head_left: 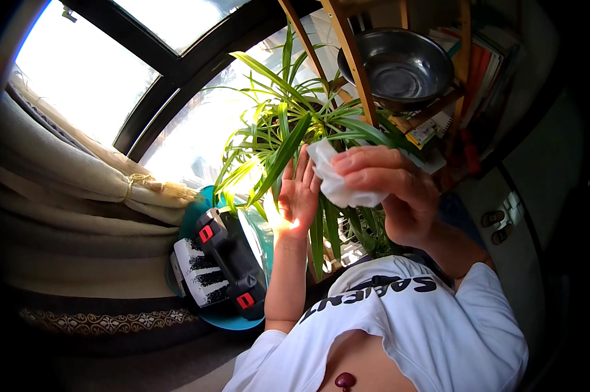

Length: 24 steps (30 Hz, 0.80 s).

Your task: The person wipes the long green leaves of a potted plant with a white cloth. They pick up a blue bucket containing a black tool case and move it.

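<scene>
Nearest you: dark red pendant point(345, 379) at the neckline of your white shirt point(406, 307), dark print across the chest.

Your right hand point(399, 186) is grasping a crumpled white sheet point(342, 186), fingers curled over it; tissue or cloth, can't tell. Sheet sits in front of the plant, just right of your left hand point(298, 201). Left hand is released: palm facing you, fingers extended up toward the leaves, nothing visible in it. Contact with the leaves: can't tell. Bright sun patch at that wrist.

Plant point(287, 151) is right behind both hands: long, narrow green leaves, some hanging below hand level.

Left of your left forearm: teal tub point(233, 324) with a black case point(233, 255) showing 2 red latches, plus a white-and-black patterned item point(199, 271) beside it.

Further left, beige curtain point(79, 160), gathered by a tasselled tie point(171, 187). Beyond the plant, right: wooden rack point(349, 55) carrying a metal bowl point(399, 68), books point(483, 85) behind. 2 slippers point(493, 218) on the floor, far right. Dark-framed window point(177, 68) at back left.
</scene>
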### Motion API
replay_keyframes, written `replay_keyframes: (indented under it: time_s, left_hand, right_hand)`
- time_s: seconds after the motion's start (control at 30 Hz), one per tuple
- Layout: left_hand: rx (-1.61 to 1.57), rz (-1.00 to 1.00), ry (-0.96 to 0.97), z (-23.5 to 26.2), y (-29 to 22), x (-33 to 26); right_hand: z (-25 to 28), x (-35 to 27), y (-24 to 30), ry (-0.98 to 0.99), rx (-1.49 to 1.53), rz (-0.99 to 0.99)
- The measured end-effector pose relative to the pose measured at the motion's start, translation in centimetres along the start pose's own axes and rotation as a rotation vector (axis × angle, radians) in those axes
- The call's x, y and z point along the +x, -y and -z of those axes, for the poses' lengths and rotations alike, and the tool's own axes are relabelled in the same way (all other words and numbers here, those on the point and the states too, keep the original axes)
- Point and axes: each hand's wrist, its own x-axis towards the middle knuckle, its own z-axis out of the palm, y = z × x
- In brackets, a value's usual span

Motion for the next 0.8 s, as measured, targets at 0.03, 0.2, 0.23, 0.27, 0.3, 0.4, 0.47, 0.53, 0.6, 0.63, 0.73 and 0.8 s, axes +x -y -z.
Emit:
replay_keyframes:
  time_s: [0.03,0.2,0.23,0.27,0.3,0.4,0.47,0.53,0.6,0.63,0.73,0.8]
  left_hand:
    - [0.074,-0.006,-0.036,-0.9,0.3,-0.1]
    - [0.167,-0.198,0.032,-1.8,1.0,0.2]
    - [0.167,-0.207,0.071,-1.8,0.7,0.4]
    - [0.168,-0.215,0.110,-1.6,0.2,0.7]
    - [0.166,-0.228,0.143,-1.6,-0.3,0.8]
    - [0.272,-0.239,0.045,-2.5,-0.9,1.4]
    - [0.247,-0.205,0.028,-2.5,-0.9,2.0]
    - [0.133,-0.062,0.107,-2.3,-0.7,2.4]
    - [0.124,0.004,0.110,-3.0,0.0,2.2]
    - [-0.136,0.044,0.070,-2.9,0.2,1.9]
    - [0.291,-0.016,0.094,-3.7,0.6,1.0]
    - [0.284,0.022,0.089,-3.6,0.5,0.5]
  right_hand:
    - [0.0,0.3,-1.3,-0.055,-0.070,-0.081]
    - [-2.7,-0.2,-8.5,-0.146,-0.035,-0.260]
    - [-2.8,-0.1,-8.8,-0.164,0.015,-0.273]
    - [-2.9,0.1,-9.0,-0.182,0.065,-0.285]
    - [-3.1,0.1,-9.1,-0.194,0.117,-0.304]
    - [-3.0,0.9,-9.2,-0.210,0.080,-0.273]
    - [-3.5,0.9,-9.3,-0.174,0.058,-0.294]
    - [-4.4,0.5,-10.0,-0.120,0.024,-0.351]
    - [-5.5,-0.5,-10.4,-0.020,-0.114,-0.340]
    - [-6.0,-1.0,-10.5,0.047,-0.234,-0.294]
    - [-6.7,-2.2,-9.1,0.040,-0.318,-0.227]
    - [-6.5,-2.6,-8.3,0.097,-0.350,-0.186]
